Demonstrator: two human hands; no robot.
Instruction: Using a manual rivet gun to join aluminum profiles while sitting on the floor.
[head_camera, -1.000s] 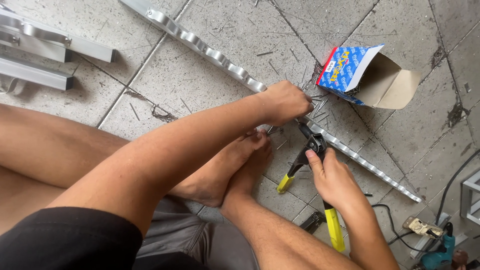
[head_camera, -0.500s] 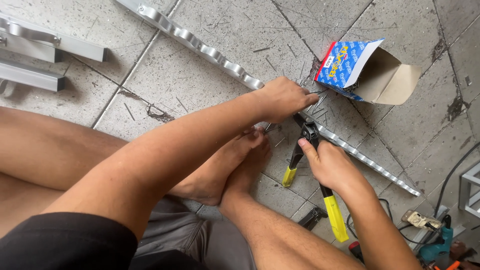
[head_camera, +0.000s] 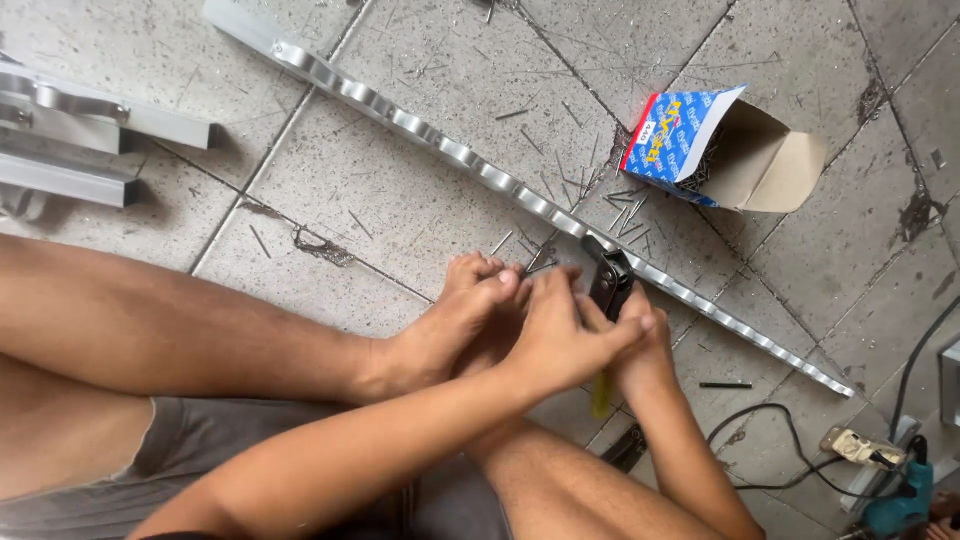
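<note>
The left hand (head_camera: 560, 335) is curled and lies over the right hand (head_camera: 640, 350), with its thumb across the top, so both hands squeeze the same tool. The tool is a black metal hand riveter with yellow grips (head_camera: 608, 290). Its black head sticks up above the fingers and sits right on the long shiny metal strip with punched bumps (head_camera: 440, 150). A bit of yellow grip (head_camera: 600, 398) peeks out under the hands. The right hand is wrapped tight on the handles, but how far its fingers close is hidden by the left hand. The strip lies slanted across the grey tiled floor (head_camera: 400, 210), from the top left down to the lower right. Two bare feet (head_camera: 460, 320) rest just left of the hands, near the strip. Behind the strip lies an open blue and brown cardboard box (head_camera: 720, 150) on its side, with thin metal pins inside its mouth. More loose pins (head_camera: 610, 215) are scattered on the floor around it. Silver metal bars (head_camera: 90, 140) lie at the left edge. A black cable (head_camera: 760, 440) and a plug strip (head_camera: 860, 447) are at the lower right.
</note>
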